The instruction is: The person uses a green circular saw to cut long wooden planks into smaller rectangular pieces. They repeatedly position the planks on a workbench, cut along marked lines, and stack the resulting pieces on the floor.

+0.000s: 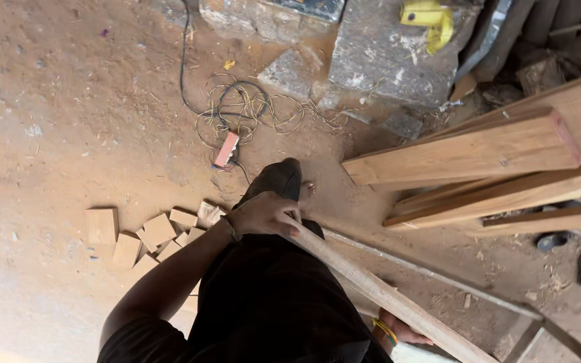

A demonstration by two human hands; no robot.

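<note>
Pale wooden batten (371, 286), long, narrow, rough-sawn, dusty, gripped by both hands

I see a long, narrow batten (384, 296) of pale raw wood, held slantwise across my front. Its upper end sits just below the shoe (276, 180); its lower end runs away from the shoe, out of view.

Left hand (263, 215) grips upper part of long wood strip (384, 296); right hand (401, 331) holds it lower. Wood blocks (149, 235) on dirt floor (68, 121), planks (479, 151) right.
</note>
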